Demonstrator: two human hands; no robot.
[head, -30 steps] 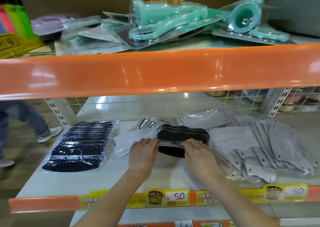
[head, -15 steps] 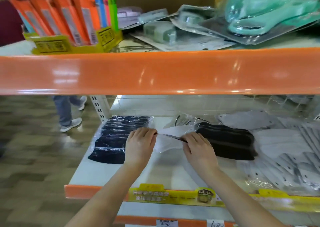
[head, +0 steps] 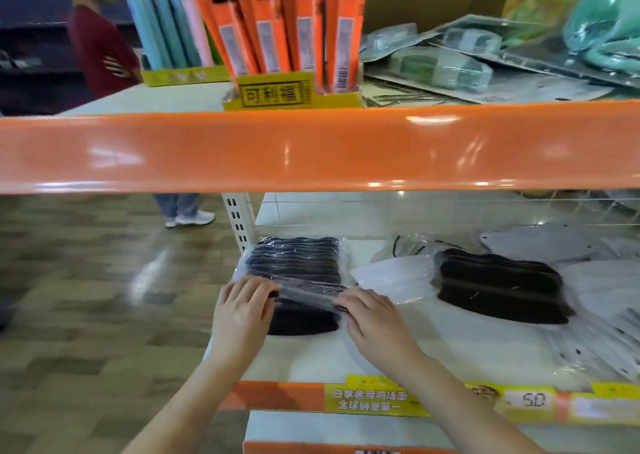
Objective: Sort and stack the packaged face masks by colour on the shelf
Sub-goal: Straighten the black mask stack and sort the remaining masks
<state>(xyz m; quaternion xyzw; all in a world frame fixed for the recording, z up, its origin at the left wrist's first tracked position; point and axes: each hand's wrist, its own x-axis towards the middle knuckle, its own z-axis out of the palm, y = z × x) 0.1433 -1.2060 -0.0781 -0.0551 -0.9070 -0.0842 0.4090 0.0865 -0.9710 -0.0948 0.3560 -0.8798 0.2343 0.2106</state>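
A stack of black packaged masks [head: 294, 259] lies at the left end of the white shelf [head: 467, 346]. My left hand [head: 242, 311] and my right hand [head: 374, 318] each pinch one end of a clear-wrapped mask packet [head: 308, 292], held just over the front of that stack. A white mask packet [head: 394, 277] lies to the right of it. Further right sits a loose pile of black masks [head: 498, 287]. Grey-white mask packets [head: 602, 301] spread across the right end.
The orange upper shelf edge [head: 311, 149] hangs right above the work area. On it stand a yellow box of orange packets [head: 294, 55] and teal blister packs [head: 519, 55]. A person [head: 100, 48] stands in the aisle at left. Price labels [head: 433, 400] line the front rail.
Both hands have moved left with the packet, from the white mask area to above the black stack at the shelf's left end. The camera view has swung left too.
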